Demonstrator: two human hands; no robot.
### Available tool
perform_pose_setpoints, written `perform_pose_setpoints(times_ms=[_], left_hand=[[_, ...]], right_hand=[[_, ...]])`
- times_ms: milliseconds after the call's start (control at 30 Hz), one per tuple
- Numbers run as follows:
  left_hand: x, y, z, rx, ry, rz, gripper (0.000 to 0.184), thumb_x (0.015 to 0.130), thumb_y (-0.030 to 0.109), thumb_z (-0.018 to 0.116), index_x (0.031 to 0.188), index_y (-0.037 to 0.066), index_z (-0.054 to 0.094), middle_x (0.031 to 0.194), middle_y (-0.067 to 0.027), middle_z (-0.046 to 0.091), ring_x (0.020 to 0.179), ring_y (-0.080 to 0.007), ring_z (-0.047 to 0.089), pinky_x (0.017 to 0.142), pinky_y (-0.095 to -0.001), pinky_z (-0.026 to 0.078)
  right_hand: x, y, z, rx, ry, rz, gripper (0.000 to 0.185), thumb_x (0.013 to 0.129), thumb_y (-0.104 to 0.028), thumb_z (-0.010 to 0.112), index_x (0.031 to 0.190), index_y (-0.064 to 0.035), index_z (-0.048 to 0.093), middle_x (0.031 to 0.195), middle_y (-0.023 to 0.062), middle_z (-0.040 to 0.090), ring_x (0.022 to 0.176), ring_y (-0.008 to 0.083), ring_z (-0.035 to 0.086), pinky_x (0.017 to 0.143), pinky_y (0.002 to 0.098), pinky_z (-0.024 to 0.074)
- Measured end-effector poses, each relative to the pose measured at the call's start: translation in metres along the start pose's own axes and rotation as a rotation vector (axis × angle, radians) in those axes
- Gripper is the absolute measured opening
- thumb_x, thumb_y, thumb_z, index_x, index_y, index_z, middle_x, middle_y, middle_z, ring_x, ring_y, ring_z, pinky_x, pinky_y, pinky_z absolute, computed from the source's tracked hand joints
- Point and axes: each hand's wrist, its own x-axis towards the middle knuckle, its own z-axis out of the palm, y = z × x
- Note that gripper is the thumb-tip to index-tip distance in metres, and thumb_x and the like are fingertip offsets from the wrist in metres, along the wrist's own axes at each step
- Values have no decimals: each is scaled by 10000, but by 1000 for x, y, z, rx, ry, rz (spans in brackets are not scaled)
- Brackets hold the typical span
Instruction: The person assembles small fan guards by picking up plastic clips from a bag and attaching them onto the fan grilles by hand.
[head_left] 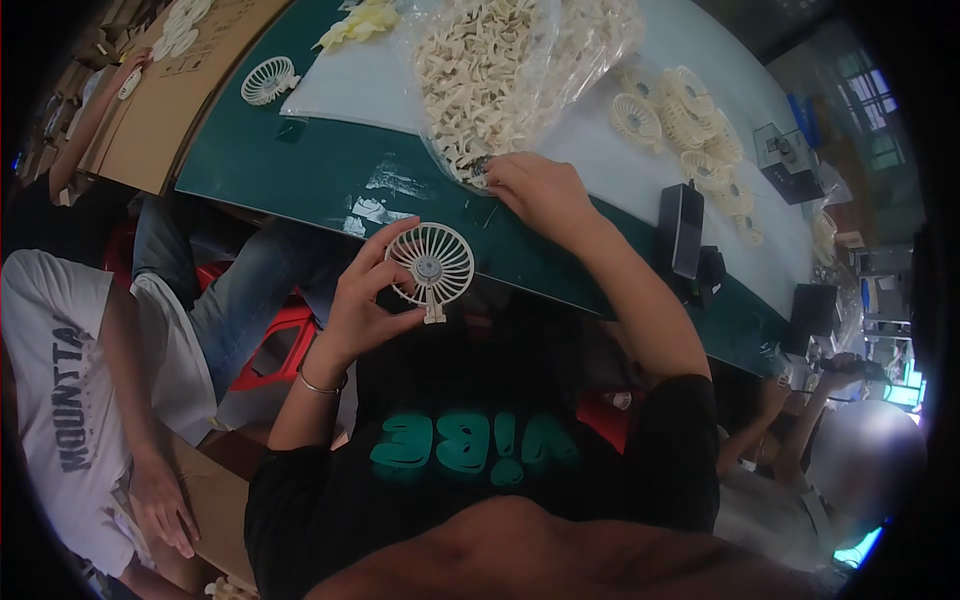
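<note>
Left hand (365,300): closed on a round, cream-coloured fan grille (430,265), thumb at its short stem and fingers along the rim, held up just off the near edge of the green table (300,165). Right hand (540,195): farther forward and to the right of that grip, fingers bent down at the near end of a clear plastic bag (490,85) full of small cream pieces; whether they had closed on one could not be told. Beyond the grip and to its left lay a single grille (269,80); well to its right, a cluster of grilles (695,115) on a white sheet, with a black box (681,230) nearer the right forearm. Writing: green "VIBE" on the wearer's black shirt (480,400), below the grip and upside down in view; dark letters, apparently "MOUNTTA", sideways on a seated neighbour's white shirt (60,350), left of the grip. Print on the cardboard (170,110), far left: too small to read.
</note>
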Motion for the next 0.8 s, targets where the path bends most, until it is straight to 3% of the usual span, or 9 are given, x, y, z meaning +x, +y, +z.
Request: perform_pose_setpoints(times_ms=[67, 200, 267, 367, 400, 467, 667, 800], left_hand=[[2, 1, 0, 3, 0, 1, 313, 646, -25, 850, 801, 43, 587, 1546, -214, 485, 1320, -333, 602, 1060, -386, 490], [2, 2, 3, 1, 18, -26, 309, 651, -22, 850, 803, 42, 588, 1549, -214, 484, 1316, -333, 604, 1061, -386, 489], [1, 2, 4, 11, 26, -21, 308, 653, -20, 850, 803, 42, 588, 1549, -214, 485, 1316, -333, 604, 1060, -385, 491], [-1, 2, 8, -9, 37, -43, 305, 655, -17, 851, 798, 45, 590, 1546, -209, 489, 1309, -329, 610, 1052, -381, 497], [0, 2, 8, 15, 44, -28, 303, 655, -15, 852, 796, 46, 591, 1544, -208, 491, 1305, -330, 613, 1048, -379, 500], [0, 5, 8, 34, 47, -24, 302, 655, -13, 854, 793, 47, 592, 1542, -207, 494, 1301, -331, 616, 1044, -377, 503], [3, 11, 7, 43, 40, -58, 303, 651, -7, 857, 788, 53, 593, 1532, -201, 502, 1296, -338, 618, 1043, -380, 508], [5, 14, 10, 95, 56, -28, 306, 649, -3, 861, 791, 46, 594, 1533, -203, 497, 1294, -338, 618, 1022, -383, 522]], right_hand=[[-1, -5, 1, 150, 95, 72, 160, 899, -172, 714, 1053, -160, 668, 1027, 24, 676, 929, 272, 693, 750, 369, 573], [2, -8, 7, 111, 159, 49, 191, 870, -146, 720, 1054, -158, 673, 1016, 7, 666, 928, 249, 693, 716, 353, 578], [0, -17, 3, -145, 213, -97, 229, 837, -115, 709, 1063, -122, 671, 1027, 8, 644, 963, 213, 688, 666, 336, 577], [-12, -40, -4, -320, 240, -151, 246, 821, -95, 686, 1066, -81, 667, 1043, 24, 619, 989, 189, 677, 625, 332, 569], [-20, -48, -3, -318, 238, -151, 246, 821, -95, 686, 1066, -81, 667, 1043, 24, 619, 989, 189, 677, 625, 332, 569], [-33, -63, -1, -387, -94, 43, 255, 828, -79, 667, 1082, -56, 664, 1055, 46, 604, 1006, 206, 669, 638, 336, 572], [-47, -53, -15, 41, -46, 16, 285, 811, -65, 674, 1095, -62, 662, 1077, 61, 588, 1012, 223, 659, 664, 328, 574], [-51, -51, -14, -209, 81, 27, 295, 801, -53, 681, 1096, -59, 665, 1084, 59, 581, 999, 216, 652, 660, 331, 571]])
